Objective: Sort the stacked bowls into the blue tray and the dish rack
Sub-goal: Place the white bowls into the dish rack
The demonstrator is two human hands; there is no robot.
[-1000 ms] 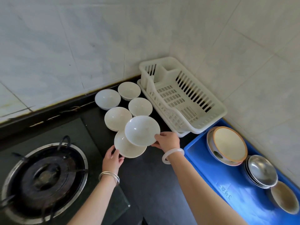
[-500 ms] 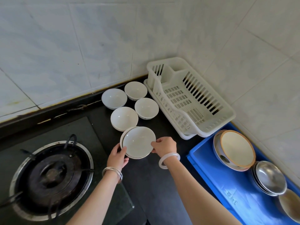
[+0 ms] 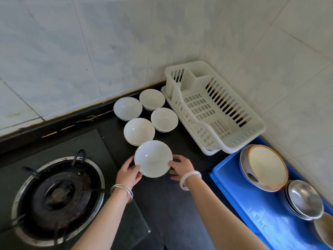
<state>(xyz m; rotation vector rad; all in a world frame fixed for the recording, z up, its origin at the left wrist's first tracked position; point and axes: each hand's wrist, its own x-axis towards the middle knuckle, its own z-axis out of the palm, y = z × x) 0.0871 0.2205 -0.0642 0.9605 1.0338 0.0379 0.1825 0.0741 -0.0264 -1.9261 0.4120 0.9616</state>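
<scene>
A white bowl (image 3: 153, 158) sits nested on another on the dark counter, nearest to me. My left hand (image 3: 128, 173) grips its left rim, thumb on the edge. My right hand (image 3: 180, 167) holds its right rim with the fingertips. Behind it stand several more white bowls: one (image 3: 139, 131) just beyond, one (image 3: 164, 119) to the right, and two (image 3: 128, 108) (image 3: 151, 99) against the wall. The white dish rack (image 3: 234, 112) stands empty in the corner. The blue tray (image 3: 234, 186) lies to the right.
In the blue tray lie a large orange-rimmed bowl (image 3: 266, 166), stacked steel bowls (image 3: 304, 199) and another bowl (image 3: 324, 230) at the frame edge. A gas burner (image 3: 57, 195) sits at the left. Tiled walls close the corner behind.
My right hand lowered the tilted white bowl onto the bowl below it. Both hands now grip the nested pair at its sides.
</scene>
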